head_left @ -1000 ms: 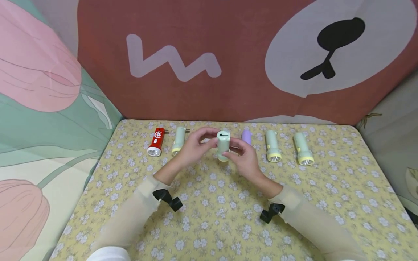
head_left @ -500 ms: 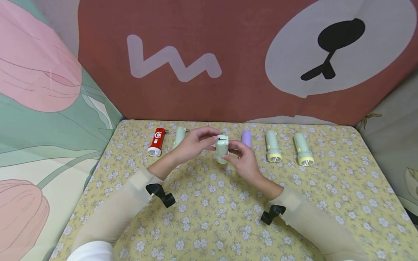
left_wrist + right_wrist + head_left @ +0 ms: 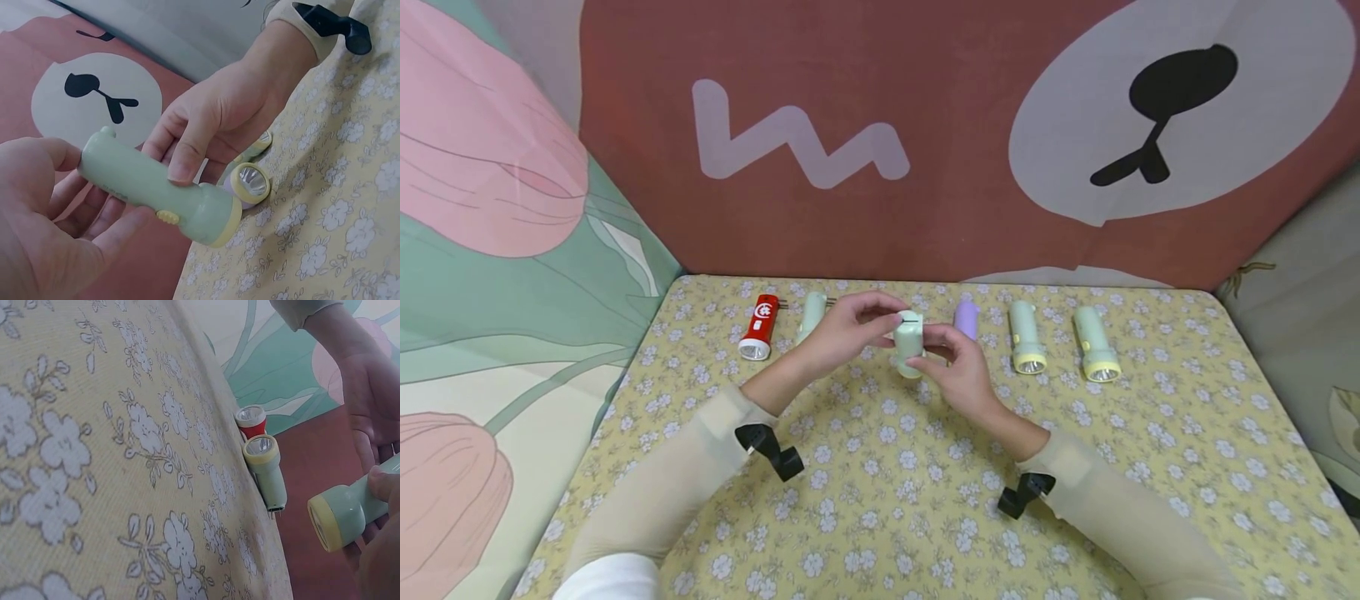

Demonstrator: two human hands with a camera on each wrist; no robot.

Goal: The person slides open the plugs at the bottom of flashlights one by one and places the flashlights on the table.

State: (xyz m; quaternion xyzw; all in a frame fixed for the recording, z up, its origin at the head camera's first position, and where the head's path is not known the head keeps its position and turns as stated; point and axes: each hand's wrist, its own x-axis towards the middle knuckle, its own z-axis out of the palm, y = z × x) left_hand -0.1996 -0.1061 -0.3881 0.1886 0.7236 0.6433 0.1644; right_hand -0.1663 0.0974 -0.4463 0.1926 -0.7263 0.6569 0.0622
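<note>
A mint-green flashlight with a pale yellow head ring is held up over the table between both hands, its tail end tipped toward the head camera. My right hand grips the barrel, thumb on the near side and fingers behind. At the tail end, my left hand holds on with a fingertip against the edge, other fingers curved beside it. In the left wrist view the flashlight shows a yellow ribbed switch and a small knob at the tail. The right wrist view shows its head angled outward.
Along the back of the flowered table lie a red flashlight, a mint one with metal prongs, a purple one, and two more mint ones at the right. A printed cloth wall rises behind them.
The held flashlight has come slightly lower and left, with its tail tilted more toward the head camera. My left forearm has shifted left. During the last half second almost nothing moves.
</note>
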